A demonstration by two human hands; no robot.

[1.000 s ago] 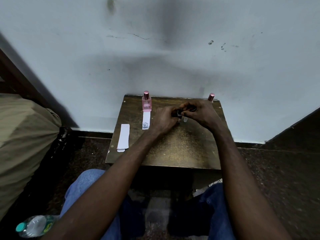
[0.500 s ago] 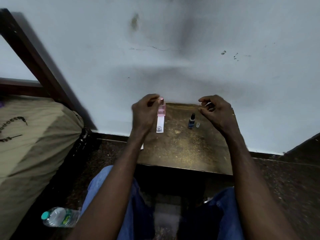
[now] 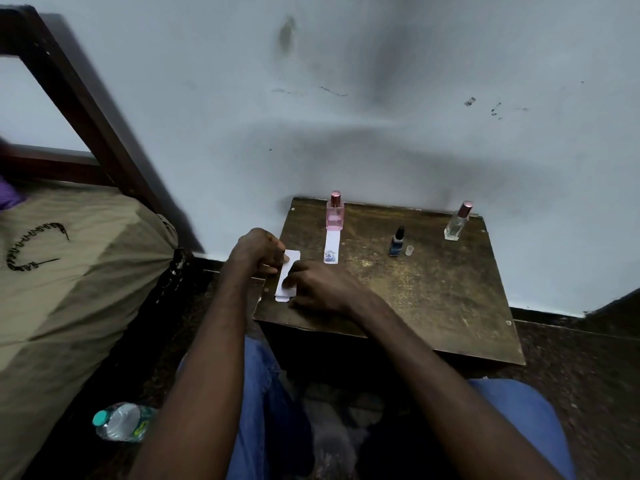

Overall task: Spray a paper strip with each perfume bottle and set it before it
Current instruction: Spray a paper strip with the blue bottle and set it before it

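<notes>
A pink perfume bottle (image 3: 335,212) stands at the back of the small wooden table (image 3: 433,299), with a white paper strip (image 3: 331,248) lying in front of it. A small dark blue bottle (image 3: 397,242) stands mid-table with its clear cap (image 3: 409,250) beside it. A clear bottle (image 3: 457,221) stands at the back right. A stack of white paper strips (image 3: 288,277) lies at the table's left edge. My left hand (image 3: 260,251) pinches the stack's far end. My right hand (image 3: 320,287) rests on the stack, fingertips on the paper.
A tan cloth bundle (image 3: 69,278) and a dark wooden frame (image 3: 83,109) fill the left side. A plastic water bottle (image 3: 121,421) lies on the floor at lower left. The wall rises directly behind the table. My knees in blue jeans sit under the table's near edge.
Both hands left the blue bottle, which now stands uncapped on the table, and moved left to the stack of paper strips. The view has swung left.
</notes>
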